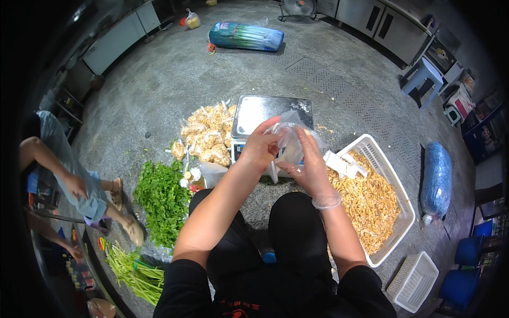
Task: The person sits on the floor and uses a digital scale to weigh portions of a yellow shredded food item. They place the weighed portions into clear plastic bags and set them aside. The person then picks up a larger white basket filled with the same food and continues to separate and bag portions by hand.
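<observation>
Between both hands is a clear plastic bag (292, 139), held over the near edge of a digital scale with a steel pan (258, 113). My left hand (260, 147) is bare and pinches the bag's left side. My right hand (308, 163), in a thin clear glove, has its thumb and fingers apart at the bag's right side; part of it seems to be inside the film. Right of the scale stands a white plastic basket (406, 210) of shredded yellow-brown food (370, 198), with a white object (344, 163) on top. Filled, knotted bags (208, 135) lie left of the scale.
Leafy greens (161, 202) and cut green stalks (133, 274) lie at left. Beside them sits another person (87, 175). A smaller white basket (415, 278) stands at lower right, a blue-wrapped bundle (436, 181) at right. A wrapped bundle of long green vegetables (246, 36) lies ahead.
</observation>
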{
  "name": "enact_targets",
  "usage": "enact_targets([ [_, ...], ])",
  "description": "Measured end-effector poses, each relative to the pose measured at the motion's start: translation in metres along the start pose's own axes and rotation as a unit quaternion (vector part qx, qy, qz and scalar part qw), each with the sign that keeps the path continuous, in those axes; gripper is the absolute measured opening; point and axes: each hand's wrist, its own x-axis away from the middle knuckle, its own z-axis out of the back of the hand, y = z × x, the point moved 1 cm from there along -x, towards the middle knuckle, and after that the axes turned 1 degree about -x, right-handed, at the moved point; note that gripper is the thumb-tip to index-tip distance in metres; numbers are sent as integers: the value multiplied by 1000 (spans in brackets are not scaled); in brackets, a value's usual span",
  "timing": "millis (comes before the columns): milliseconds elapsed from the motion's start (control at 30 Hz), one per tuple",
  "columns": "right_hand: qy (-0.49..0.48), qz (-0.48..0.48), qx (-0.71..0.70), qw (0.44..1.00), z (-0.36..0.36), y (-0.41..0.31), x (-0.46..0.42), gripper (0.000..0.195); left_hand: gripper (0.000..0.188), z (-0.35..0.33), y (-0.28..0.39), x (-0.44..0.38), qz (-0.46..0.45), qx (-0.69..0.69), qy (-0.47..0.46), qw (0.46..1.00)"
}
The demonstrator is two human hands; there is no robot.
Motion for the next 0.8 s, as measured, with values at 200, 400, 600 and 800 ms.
enact_targets([
  [200, 0, -245, -188, 951, -17, 52, 7, 23, 39, -4, -6, -6, -33, 11, -28, 999],
  [400, 60, -293, -333, 894, 30, 60, 8, 11, 36, 23, 12, -17, -45, 24, 22, 998],
  [600, 70, -353, -460, 812, 46, 63, 17, 10, 56, -13, 38, 30, -364, -459, -180, 790],
  [800, 62, -401, -517, 753, 43, 75, 21, 11, 43, -14, -11, 26, -227, -552, -206, 776],
])
